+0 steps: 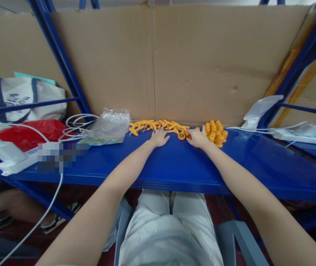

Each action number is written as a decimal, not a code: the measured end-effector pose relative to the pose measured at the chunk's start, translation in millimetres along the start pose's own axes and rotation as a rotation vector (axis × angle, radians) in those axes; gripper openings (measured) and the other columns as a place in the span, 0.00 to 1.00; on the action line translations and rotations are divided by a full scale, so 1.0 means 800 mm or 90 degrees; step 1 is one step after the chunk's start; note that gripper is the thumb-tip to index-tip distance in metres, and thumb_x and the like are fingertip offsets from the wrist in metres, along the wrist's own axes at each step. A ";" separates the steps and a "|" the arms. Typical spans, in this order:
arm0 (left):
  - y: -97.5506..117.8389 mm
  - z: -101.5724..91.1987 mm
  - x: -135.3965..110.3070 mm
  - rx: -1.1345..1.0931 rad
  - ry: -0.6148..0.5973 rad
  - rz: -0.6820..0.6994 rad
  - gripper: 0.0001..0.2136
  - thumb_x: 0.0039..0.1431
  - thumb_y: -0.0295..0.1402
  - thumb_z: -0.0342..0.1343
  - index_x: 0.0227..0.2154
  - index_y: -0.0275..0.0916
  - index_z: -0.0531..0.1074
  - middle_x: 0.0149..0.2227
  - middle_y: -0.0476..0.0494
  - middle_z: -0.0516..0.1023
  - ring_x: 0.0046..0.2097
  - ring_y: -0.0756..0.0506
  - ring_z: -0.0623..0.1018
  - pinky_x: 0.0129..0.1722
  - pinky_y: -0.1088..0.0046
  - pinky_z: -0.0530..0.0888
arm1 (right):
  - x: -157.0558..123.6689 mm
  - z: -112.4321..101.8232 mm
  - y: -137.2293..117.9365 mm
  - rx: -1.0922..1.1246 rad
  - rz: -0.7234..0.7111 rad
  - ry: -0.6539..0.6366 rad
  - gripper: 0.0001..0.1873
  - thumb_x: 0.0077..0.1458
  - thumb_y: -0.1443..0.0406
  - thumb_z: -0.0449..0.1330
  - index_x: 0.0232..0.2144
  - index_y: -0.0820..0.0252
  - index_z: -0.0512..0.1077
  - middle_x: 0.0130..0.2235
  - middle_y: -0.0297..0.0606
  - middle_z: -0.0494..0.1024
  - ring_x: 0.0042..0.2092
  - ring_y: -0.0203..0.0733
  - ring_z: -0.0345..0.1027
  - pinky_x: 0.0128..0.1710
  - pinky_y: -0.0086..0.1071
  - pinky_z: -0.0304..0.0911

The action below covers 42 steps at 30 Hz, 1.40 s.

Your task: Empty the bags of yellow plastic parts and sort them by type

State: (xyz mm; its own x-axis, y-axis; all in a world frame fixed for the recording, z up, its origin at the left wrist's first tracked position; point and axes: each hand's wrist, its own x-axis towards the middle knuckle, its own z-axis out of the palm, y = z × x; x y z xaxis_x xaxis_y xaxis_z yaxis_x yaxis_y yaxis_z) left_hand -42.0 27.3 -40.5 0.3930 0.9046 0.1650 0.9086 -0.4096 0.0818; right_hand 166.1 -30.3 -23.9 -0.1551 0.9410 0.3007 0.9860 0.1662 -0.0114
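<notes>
Palm down near the back of the blue shelf, my left hand (159, 138) has its fingers spread at the front of a loose heap of thin yellow-orange branching pieces (144, 125). My right hand (198, 137) is closed at the fingertips around a small round yellow piece with a brown inside (188, 136). Just left of it lies a similar round yellow piece (181, 136), its brown centre facing up. To the right of that hand stands a cluster of chunky yellow pieces (217, 133), several together. What kind of parts these are is too small to tell.
Cardboard (188, 62) walls the back. At left are a clear plastic bag (105, 127), white cables, a power strip (22, 162), a red bag (36, 131) and a canvas tote (47, 98). Another power strip (304, 136) lies at right. A person's leg (16, 205) shows below left.
</notes>
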 end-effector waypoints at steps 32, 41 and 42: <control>-0.002 -0.025 -0.005 -0.264 0.342 0.035 0.14 0.60 0.36 0.54 0.20 0.40 0.68 0.25 0.46 0.75 0.31 0.45 0.73 0.34 0.70 0.67 | 0.001 0.002 0.003 0.025 -0.002 -0.017 0.31 0.58 0.76 0.46 0.62 0.58 0.68 0.65 0.47 0.69 0.65 0.55 0.62 0.67 0.69 0.30; 0.005 -0.035 -0.010 -0.406 0.350 -0.002 0.22 0.61 0.39 0.56 0.14 0.41 0.57 0.16 0.53 0.60 0.24 0.50 0.64 0.27 0.72 0.59 | 0.005 0.005 0.004 0.082 -0.046 0.013 0.29 0.61 0.73 0.47 0.63 0.58 0.67 0.63 0.48 0.71 0.65 0.53 0.63 0.67 0.67 0.34; 0.006 -0.034 -0.010 -0.423 0.344 0.003 0.22 0.61 0.40 0.56 0.15 0.41 0.56 0.16 0.53 0.60 0.24 0.50 0.64 0.27 0.72 0.59 | 0.006 0.007 0.004 0.092 -0.050 0.020 0.29 0.61 0.73 0.48 0.63 0.57 0.68 0.63 0.47 0.71 0.65 0.53 0.64 0.67 0.68 0.34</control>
State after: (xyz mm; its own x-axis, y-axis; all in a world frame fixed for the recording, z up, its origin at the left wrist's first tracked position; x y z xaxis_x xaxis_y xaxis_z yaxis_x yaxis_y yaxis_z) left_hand -44.9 15.1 -14.5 0.1210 0.7918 0.5986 0.5688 -0.5496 0.6119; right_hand 168.5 -23.7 -27.6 -0.2276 0.9140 0.3360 0.9515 0.2820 -0.1226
